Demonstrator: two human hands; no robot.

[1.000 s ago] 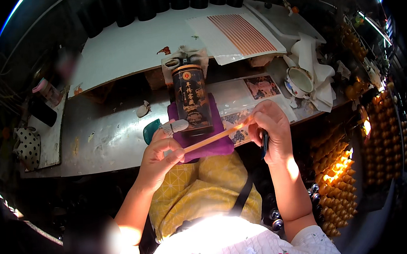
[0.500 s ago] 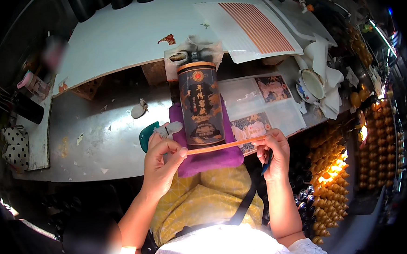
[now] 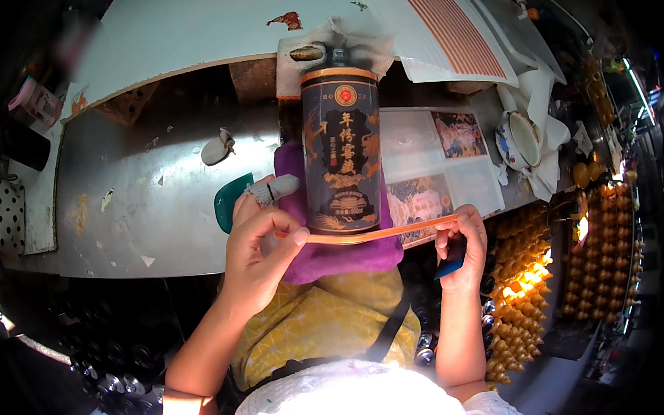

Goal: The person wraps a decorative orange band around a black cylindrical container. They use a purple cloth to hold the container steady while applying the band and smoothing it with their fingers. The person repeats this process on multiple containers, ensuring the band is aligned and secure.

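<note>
A black bottle (image 3: 342, 153) with gold patterns lies on a purple cloth (image 3: 335, 257) at the near edge of a metal table (image 3: 163, 187), its base toward me. A thin orange strip (image 3: 383, 233) stretches across the bottle's base end. My left hand (image 3: 258, 246) pinches the strip's left end; its forefinger wears a white wrap. My right hand (image 3: 459, 241) pinches the right end and also holds a small dark blue object.
A teal scraper (image 3: 229, 202) lies left of the cloth. Picture sheets (image 3: 428, 167) and a striped sheet (image 3: 450, 25) lie to the right and behind. A patterned cup (image 3: 518, 139) sits on white cloth. Rows of gold-capped bottles (image 3: 549, 270) stand at the right.
The strip has come down from a slant to level across the bottle's base end, with both hands holding its ends. The view has closed in on the bottle.
</note>
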